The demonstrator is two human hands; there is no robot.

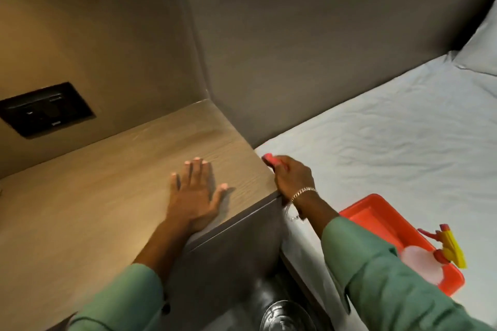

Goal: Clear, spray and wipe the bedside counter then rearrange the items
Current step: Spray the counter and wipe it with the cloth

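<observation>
While the left hand (194, 191) is laid flat with fingers spread near the worktop's (94, 196) right front corner, a pink cloth (269, 159) is clenched in the right hand (291, 177) against the worktop's right edge, beside the bed (390, 142). Bare wood is left open toward the wall. On the bed, an orange tray (382, 220) is seen, with a spray bottle (441, 250) lying in it.

The left hand (195, 191) lies flat, fingers spread, on the wooden bedside counter (113, 188), while the right hand (291, 177) grips a pink cloth (269, 159) against its right edge, beside the bed (390, 142).
</observation>
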